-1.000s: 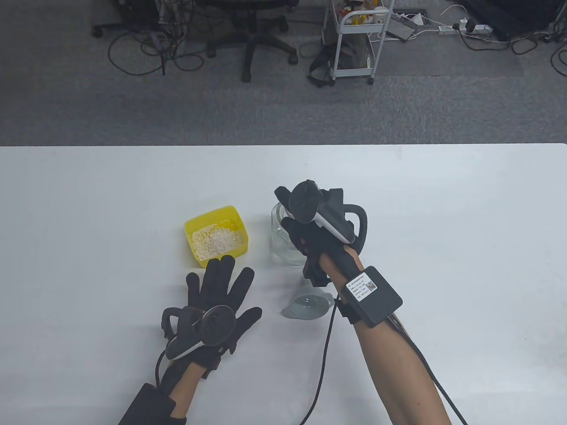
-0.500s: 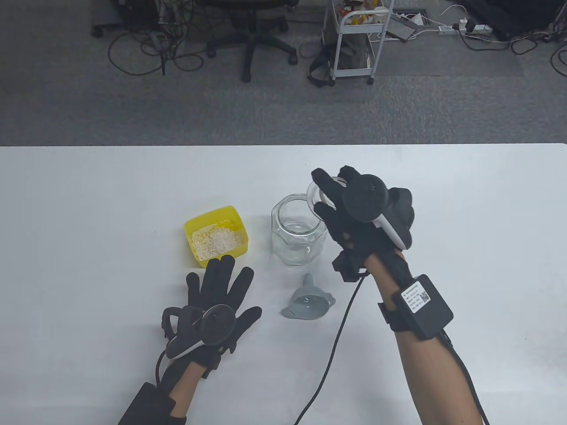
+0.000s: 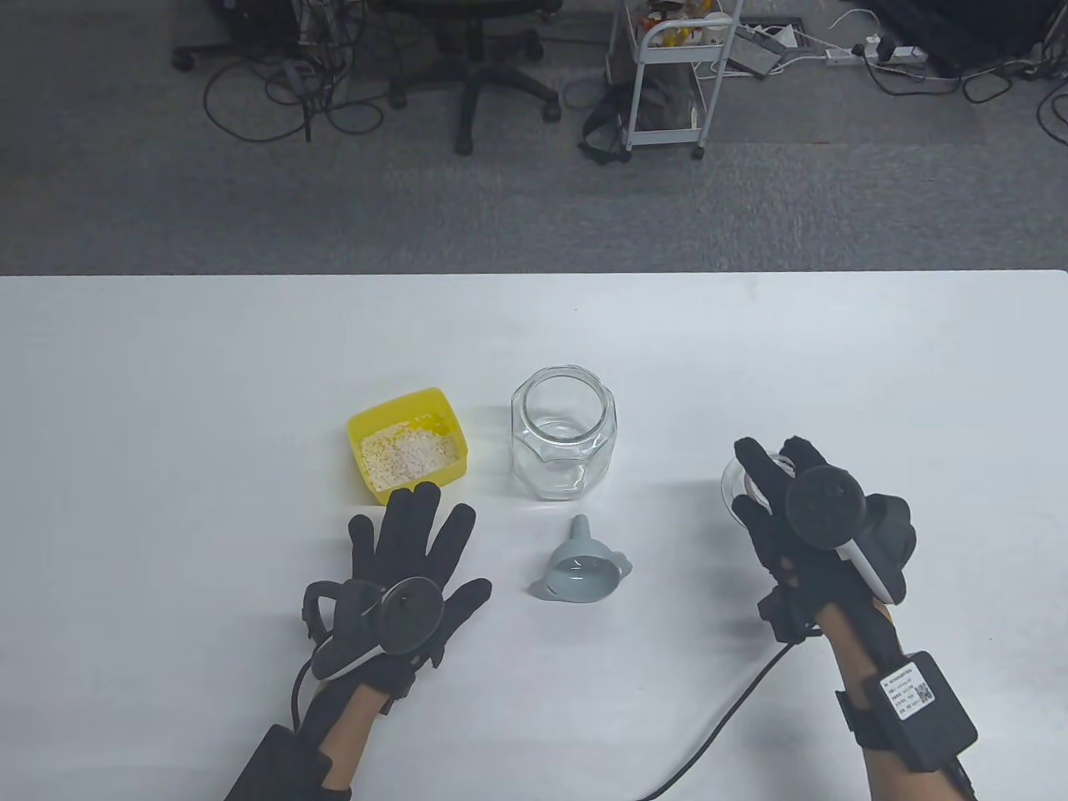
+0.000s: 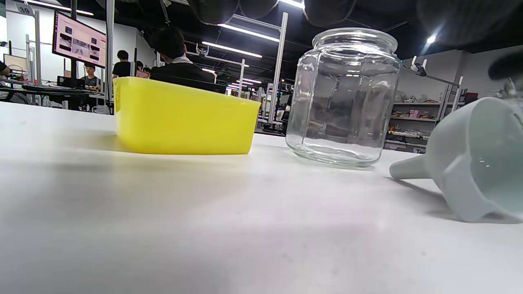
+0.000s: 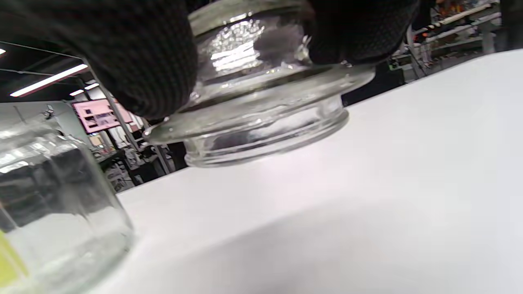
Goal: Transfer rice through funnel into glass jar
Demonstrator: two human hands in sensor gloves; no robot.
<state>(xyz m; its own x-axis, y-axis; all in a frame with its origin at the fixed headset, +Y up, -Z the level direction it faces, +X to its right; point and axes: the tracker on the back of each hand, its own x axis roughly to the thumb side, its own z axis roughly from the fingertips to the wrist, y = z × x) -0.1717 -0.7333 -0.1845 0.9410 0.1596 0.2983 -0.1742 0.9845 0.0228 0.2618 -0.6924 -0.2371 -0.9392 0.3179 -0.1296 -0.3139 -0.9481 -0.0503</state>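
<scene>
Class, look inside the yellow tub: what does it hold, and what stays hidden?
The yellow tub holds white rice, seen from above. The tub's floor beneath the rice is covered.

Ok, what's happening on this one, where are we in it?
The person's right hand holds the glass lid just above the table, off to the right of the open, empty glass jar. The left hand rests flat on the table near the yellow tub of rice. The grey funnel lies on its side in front of the jar, untouched. No rice has been poured yet.
</scene>
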